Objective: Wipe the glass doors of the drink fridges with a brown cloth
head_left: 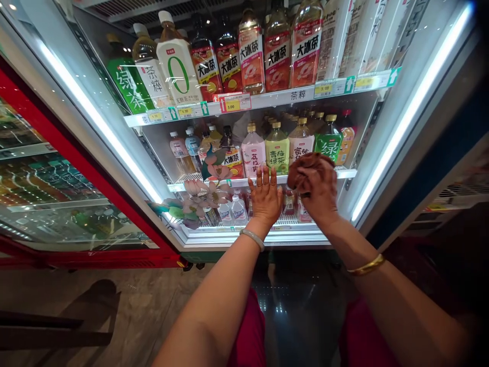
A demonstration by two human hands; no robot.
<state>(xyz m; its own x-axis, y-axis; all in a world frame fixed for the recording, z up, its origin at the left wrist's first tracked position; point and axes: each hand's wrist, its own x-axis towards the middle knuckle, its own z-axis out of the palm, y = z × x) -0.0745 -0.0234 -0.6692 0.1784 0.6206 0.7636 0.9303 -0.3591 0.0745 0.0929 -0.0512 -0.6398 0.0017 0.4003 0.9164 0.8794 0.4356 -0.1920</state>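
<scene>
My right hand (321,196) is closed round a crumpled brown cloth (308,171), held up in front of the glass door of a lit drinks fridge. To its left, my left hand (266,198) lies flat with fingers stretched out, seemingly against the same glass; it holds nothing. Behind the glass, bottles with pink, yellow and green labels, such as a green-labelled bottle (329,140), stand on the middle shelf (346,174). A flower decal (202,196) shows on the glass left of my left hand. Parts of the right fingers are hidden by the cloth.
Larger tea bottles (179,66) fill the upper shelf (273,98), which carries price tags. A red-framed fridge (114,188) stands at the left. Dark wooden furniture (49,331) sits on the floor at lower left. Bright light strips (412,109) run along the fridge's sides.
</scene>
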